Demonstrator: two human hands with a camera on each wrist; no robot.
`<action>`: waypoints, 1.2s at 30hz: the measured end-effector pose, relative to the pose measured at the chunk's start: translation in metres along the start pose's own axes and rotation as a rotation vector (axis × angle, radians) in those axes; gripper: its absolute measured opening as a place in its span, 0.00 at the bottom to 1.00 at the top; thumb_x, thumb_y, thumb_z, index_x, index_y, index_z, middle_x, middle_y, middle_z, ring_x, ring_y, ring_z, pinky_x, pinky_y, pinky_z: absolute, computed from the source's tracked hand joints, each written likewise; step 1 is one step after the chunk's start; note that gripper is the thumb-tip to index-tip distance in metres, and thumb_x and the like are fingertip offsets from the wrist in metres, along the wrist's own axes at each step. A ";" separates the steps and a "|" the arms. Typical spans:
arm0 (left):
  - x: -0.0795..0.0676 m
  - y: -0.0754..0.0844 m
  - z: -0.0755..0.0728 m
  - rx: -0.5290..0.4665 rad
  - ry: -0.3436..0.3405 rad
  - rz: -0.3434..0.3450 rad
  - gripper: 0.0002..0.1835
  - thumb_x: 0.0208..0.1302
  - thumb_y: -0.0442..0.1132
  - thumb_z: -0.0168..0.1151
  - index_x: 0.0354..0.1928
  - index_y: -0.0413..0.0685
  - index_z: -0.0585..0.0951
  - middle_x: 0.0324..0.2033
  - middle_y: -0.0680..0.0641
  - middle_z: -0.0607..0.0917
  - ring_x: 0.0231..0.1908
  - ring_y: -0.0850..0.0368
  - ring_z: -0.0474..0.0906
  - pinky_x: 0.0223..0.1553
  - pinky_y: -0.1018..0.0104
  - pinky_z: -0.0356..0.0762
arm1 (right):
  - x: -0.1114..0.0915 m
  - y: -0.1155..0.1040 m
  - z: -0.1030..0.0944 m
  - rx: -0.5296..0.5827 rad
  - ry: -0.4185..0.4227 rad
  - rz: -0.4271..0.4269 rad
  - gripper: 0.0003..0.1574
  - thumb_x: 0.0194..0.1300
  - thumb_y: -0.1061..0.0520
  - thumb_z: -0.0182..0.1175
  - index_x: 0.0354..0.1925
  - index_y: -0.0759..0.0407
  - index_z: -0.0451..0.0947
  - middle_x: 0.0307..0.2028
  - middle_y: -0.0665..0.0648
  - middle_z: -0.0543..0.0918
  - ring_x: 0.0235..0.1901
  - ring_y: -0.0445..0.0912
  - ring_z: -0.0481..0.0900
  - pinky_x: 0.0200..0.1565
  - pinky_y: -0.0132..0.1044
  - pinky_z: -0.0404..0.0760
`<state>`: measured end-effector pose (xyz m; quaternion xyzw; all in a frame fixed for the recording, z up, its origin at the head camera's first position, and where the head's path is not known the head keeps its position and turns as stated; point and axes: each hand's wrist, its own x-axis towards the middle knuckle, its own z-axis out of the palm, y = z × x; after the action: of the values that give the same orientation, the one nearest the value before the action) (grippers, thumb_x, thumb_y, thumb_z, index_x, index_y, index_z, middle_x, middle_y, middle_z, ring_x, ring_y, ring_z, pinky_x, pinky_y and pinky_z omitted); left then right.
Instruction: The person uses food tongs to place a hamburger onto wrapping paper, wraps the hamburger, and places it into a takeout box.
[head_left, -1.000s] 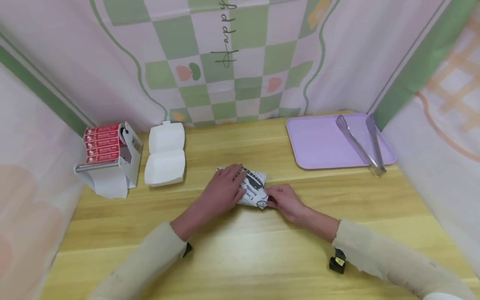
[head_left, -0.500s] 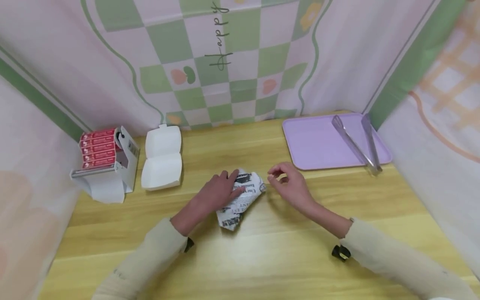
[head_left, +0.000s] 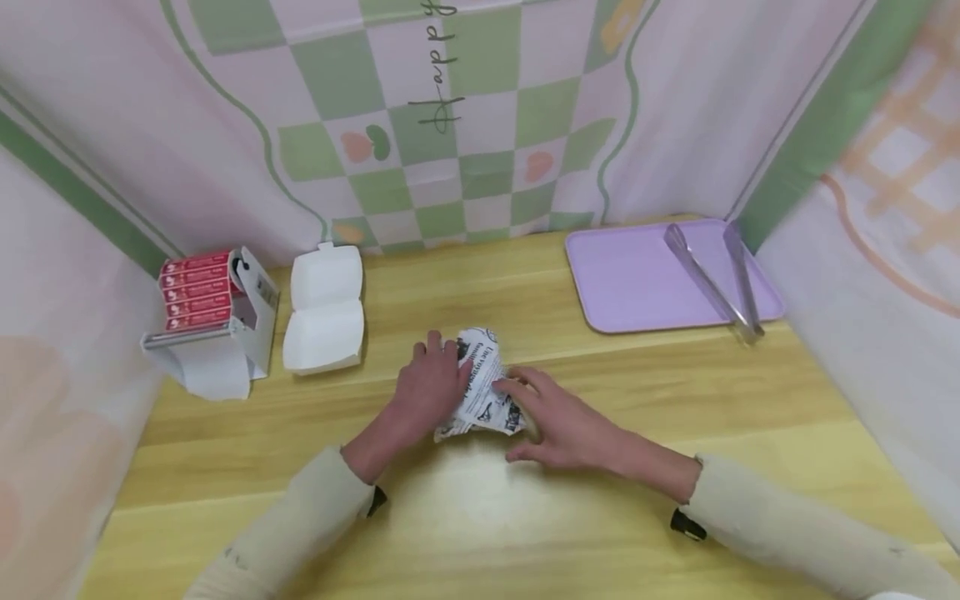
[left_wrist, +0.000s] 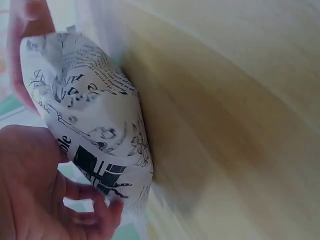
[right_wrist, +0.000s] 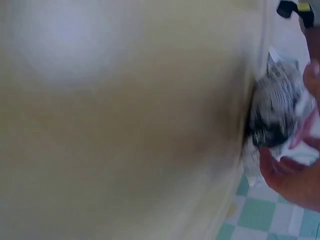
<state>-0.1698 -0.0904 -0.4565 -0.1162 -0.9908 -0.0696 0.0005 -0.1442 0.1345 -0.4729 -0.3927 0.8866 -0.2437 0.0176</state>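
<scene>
The wrapping looks well advanced but not finished: the newsprint packet (head_left: 487, 385) sits about midway between the left and right edges of the counter (head_left: 480, 533), its paper drawn over whatever is inside, which is mostly hidden. The left wrist view shows that printed paper carried round one side with no gap, so the main cover seems done; the edge toward the counter's near side stands loose and ragged, so closing it is probably what is left. The left hand (head_left: 420, 385) holds the packet, thumb on top and fingers bent against its left side. The right hand (head_left: 570, 427) is spread wide at the opposite end, fingers and thumb well parted around that corner without gripping it. Near the counter's far edge, to the left, the white box (head_left: 326, 333) lies unfolded with its lid back, so boxing, if intended, has not begun. The red labels (head_left: 197, 292) at the far left corner, and the tray (head_left: 626, 287) and tongs (head_left: 708, 283) at the far right, lie beyond reach of either hand's present work.
</scene>
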 end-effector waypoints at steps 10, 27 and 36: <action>-0.003 -0.008 0.017 -0.033 -0.033 0.464 0.28 0.80 0.49 0.36 0.78 0.56 0.55 0.79 0.46 0.53 0.78 0.44 0.46 0.73 0.40 0.57 | 0.006 0.020 0.003 -0.410 0.146 0.030 0.05 0.54 0.61 0.63 0.26 0.57 0.75 0.13 0.46 0.70 0.12 0.38 0.62 0.15 0.28 0.64; -0.007 0.010 0.022 0.005 -0.106 0.314 0.32 0.80 0.55 0.31 0.79 0.49 0.52 0.79 0.43 0.53 0.79 0.43 0.45 0.74 0.40 0.55 | 0.003 0.023 0.006 -0.737 0.177 -0.020 0.19 0.52 0.62 0.67 0.13 0.55 0.70 0.10 0.47 0.69 0.10 0.39 0.61 0.11 0.35 0.67; -0.012 0.006 0.025 -0.026 -0.065 0.337 0.37 0.75 0.63 0.41 0.79 0.54 0.54 0.79 0.44 0.51 0.79 0.40 0.43 0.73 0.37 0.53 | -0.006 0.024 0.004 -0.749 0.100 -0.107 0.16 0.51 0.64 0.66 0.16 0.56 0.70 0.11 0.47 0.68 0.11 0.38 0.59 0.10 0.32 0.64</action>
<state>-0.1566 -0.0844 -0.4804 -0.2827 -0.9558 -0.0775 -0.0212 -0.1557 0.1512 -0.4878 -0.4055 0.8922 0.0777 -0.1831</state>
